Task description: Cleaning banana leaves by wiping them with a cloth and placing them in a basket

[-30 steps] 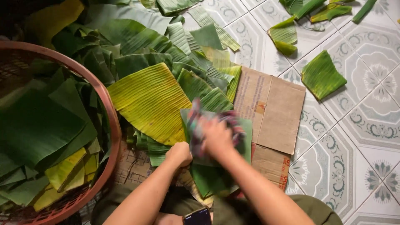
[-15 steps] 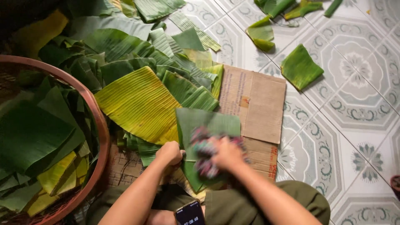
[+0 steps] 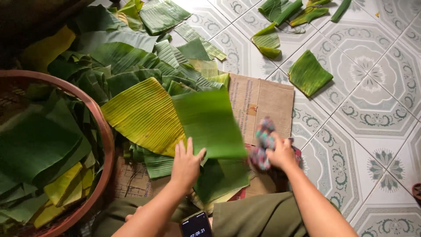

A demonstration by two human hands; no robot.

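My left hand grips the near edge of a dark green banana leaf piece and lifts it, blurred, above the pile. My right hand is closed on a crumpled multicoloured cloth, held to the right of the leaf over a flattened brown cardboard sheet. Another green leaf piece lies under the raised one, near my lap. A yellow-green ribbed leaf lies just left of my left hand.
A round woven basket at the left holds several green and yellowish leaf pieces. A heap of leaves covers the floor behind. Loose leaf pieces lie on the patterned tile floor. A phone rests on my lap.
The cloth hand has moved off the leaf to the right. My left hand has lifted the dark green leaf piece up and leftward from where it lay.
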